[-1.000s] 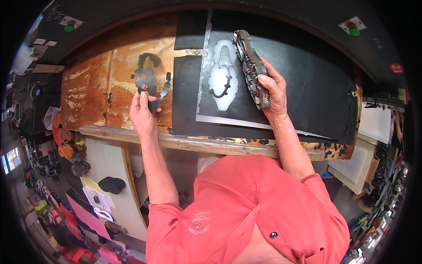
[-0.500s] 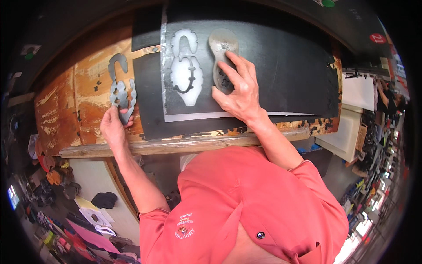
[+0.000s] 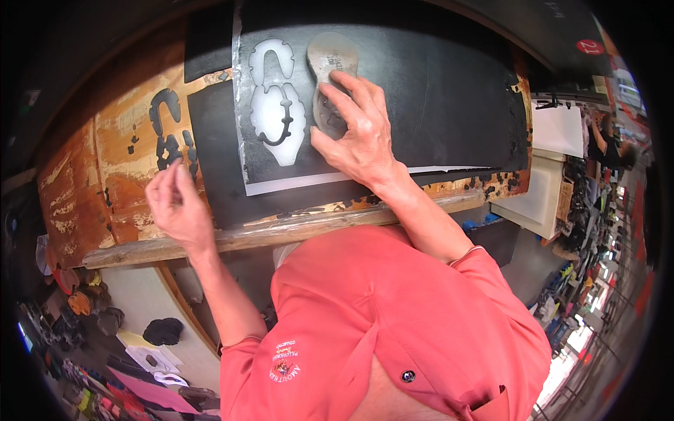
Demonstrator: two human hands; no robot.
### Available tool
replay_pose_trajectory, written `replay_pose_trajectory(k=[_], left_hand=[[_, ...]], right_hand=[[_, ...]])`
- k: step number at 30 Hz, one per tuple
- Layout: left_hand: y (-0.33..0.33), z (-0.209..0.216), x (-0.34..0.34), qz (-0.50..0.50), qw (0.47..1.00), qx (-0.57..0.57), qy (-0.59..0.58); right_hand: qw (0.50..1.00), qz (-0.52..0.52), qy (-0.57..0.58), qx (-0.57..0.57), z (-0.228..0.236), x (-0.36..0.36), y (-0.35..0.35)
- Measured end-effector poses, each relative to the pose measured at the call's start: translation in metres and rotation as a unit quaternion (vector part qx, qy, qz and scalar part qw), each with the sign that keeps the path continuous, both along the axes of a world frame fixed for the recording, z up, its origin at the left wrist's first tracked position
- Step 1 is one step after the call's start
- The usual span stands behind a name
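My right hand (image 3: pixel 361 133) grips a brownish-grey sole-shaped plate (image 3: pixel 330 50) with cut-out shapes in its lower half. The thumb sits at the plate's near left edge and the other fingers press on its top. The plate rests on a large black sheet (image 3: pixel 435 105). Left of it, sole-shaped cut-outs (image 3: pixel 279 144) in the sheet show white beneath, with a thin black arc across the lower one. My left hand (image 3: pixel 181 210) has curled fingers, thumb and index together, just below black cut pieces (image 3: pixel 165 109) on the worn wood. Whatever these fingers hold is hidden.
The scarred wooden table (image 3: pixel 77 189) ends at a rounded wooden front edge (image 3: pixel 260 238). A dark beam-like machine part (image 3: pixel 540 35) spans the far side. At the right stand a pale cabinet (image 3: pixel 530 196) and, farther off, another person (image 3: pixel 609 147). Small black scraps lie along the table.
The view has shifted, so the table appears farther left. My left hand has drawn back slightly from the cut pieces, which now look black instead of grey. My right hand stays on the plate.
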State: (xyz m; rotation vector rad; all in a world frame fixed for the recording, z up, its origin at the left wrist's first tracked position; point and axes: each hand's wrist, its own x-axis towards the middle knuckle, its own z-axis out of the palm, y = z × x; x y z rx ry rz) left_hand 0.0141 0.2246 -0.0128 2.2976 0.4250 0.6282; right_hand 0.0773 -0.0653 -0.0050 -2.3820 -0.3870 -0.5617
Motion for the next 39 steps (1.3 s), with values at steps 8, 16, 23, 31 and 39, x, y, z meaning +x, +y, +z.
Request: replay_pose_trajectory(k=[8,16,23,31,39], left_hand=[[-0.119,0.010,-0.058,-0.311,0.944,-0.114,0.010],[-0.135,-0.013,-0.061,-0.324,0.941,0.063,-0.071],[-0.132,-0.015,-0.071,-0.263,0.961,0.072,-0.051],[-0.125,-0.030,-0.077,-0.224,0.967,0.101,-0.068],[-0.130,-0.025,-0.080,-0.195,0.971,0.108,-0.082]], right_hand=[[1.000,0.006,-0.024,0.006,-0.008,0.006,0.001],[0.989,0.027,0.034,0.142,0.000,-0.025,-0.031],[0.946,0.023,0.029,0.321,0.009,-0.026,-0.064],[0.953,-0.120,-0.203,0.188,0.085,-0.036,-0.183],[0.983,-0.168,0.043,0.061,-0.011,-0.143,-0.169]])
